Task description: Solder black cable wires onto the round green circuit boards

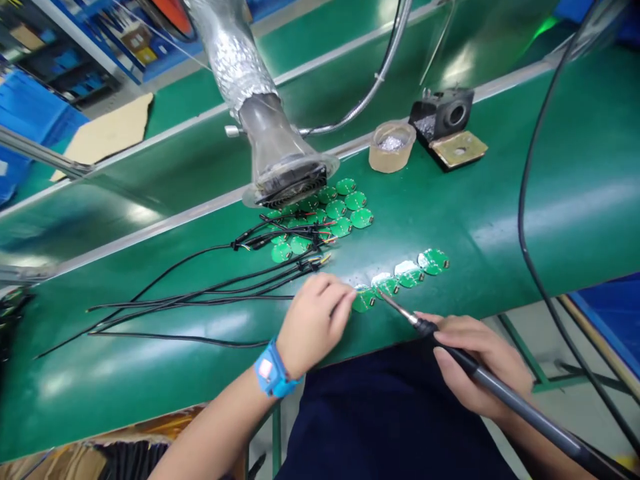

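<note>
My right hand [480, 360] is wrapped around a soldering iron [470, 363]. The iron's tip points at the left part of a short row of green circuit boards [409, 273], over the second board from the left. My left hand [317, 323], in a blue wrist strap [274, 370], has its fingers curled together beside the leftmost board [363, 300]. What its fingertips pinch is hidden. Black cables [200, 303] with bared coloured ends lie to the left, and two of them run out of sight under my left hand and wrist.
More round green boards [336, 209] lie behind the cables, partly under a fume extraction hood [290, 177]. A tape roll [391, 147] with silvery bits and an iron stand with a sponge [457, 148] stand at the back. The iron's black cord [523, 200] hangs at right.
</note>
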Tool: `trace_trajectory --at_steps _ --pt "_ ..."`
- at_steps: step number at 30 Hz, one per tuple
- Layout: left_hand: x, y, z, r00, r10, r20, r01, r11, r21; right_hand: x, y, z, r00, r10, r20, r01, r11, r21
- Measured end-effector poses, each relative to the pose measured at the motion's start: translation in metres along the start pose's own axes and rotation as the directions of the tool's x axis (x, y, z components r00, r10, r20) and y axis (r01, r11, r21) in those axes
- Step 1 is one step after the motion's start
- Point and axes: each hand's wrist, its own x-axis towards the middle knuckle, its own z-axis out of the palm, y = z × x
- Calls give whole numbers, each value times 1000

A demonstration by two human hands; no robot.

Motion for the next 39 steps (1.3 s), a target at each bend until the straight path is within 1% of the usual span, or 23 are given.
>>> trace_trajectory --at_steps 1,3,4,6,12,16,21,24,27,29,32,39 --pt "-6 4 11 999 -13 40 11 999 39 -1 -2 0 1000 3 14 -3 1000 -6" --pt "-14 9 28 998 -36 55 30 994 108 -3 -5 1 999 5 38 -3 999 -34" --pt "-17 10 34 998 -39 53 32 991 131 -4 -5 1 999 1 46 2 999 -52" --pt "-20 9 40 998 -36 48 28 987 157 -5 -6 3 998 -11 57 16 996 -90" --pt "-22 6 38 998 -21 55 10 982 186 -7 -2 8 998 -15 62 26 984 -176" --pt "-24 6 40 998 -26 53 14 979 204 -7 0 11 998 22 67 -7 974 -228" --pt "-26 7 42 999 -24 23 18 976 218 -4 -3 12 998 14 62 2 965 -262" --pt "-25 8 43 1000 -12 -1 12 973 229 -3 -4 12 998 21 67 -3 965 -263" --pt "-25 8 43 1000 -1 -19 5 971 238 -3 -4 13 998 38 56 -25 975 -222" --pt "-25 8 44 1000 0 -25 6 971 238 -2 -4 15 997 40 59 -28 981 -190" --pt "-26 8 46 1000 -6 -31 13 974 228 -1 -6 14 997 40 64 -27 982 -189" --pt "-27 9 46 999 -16 -39 24 975 221 -1 -11 6 997 77 -1 -76 986 -150"
